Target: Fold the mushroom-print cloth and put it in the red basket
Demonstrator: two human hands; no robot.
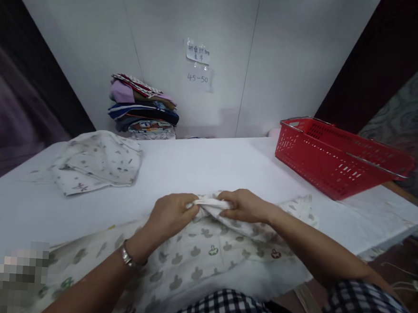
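Note:
A thin white cloth (198, 256) printed with grey, green and red mushroom-like shapes spreads over the near side of the table. My left hand (172, 216) pinches its gathered edge between thumb and fingers. Just to the right, my right hand (244, 205) grips the same edge, so a short white band of fabric stretches between the two. Below the hands the cloth drapes in loose folds toward my body. What kind of cloth article it is, I cannot tell.
A crumpled patterned white cloth (101, 161) lies at the table's left. Against the wall stands a stack of folded fabrics (144, 111). A red plastic basket (312, 156) with metal handles sits at the right edge of the white table (208, 161). Paper signs (198, 53) hang on the wall.

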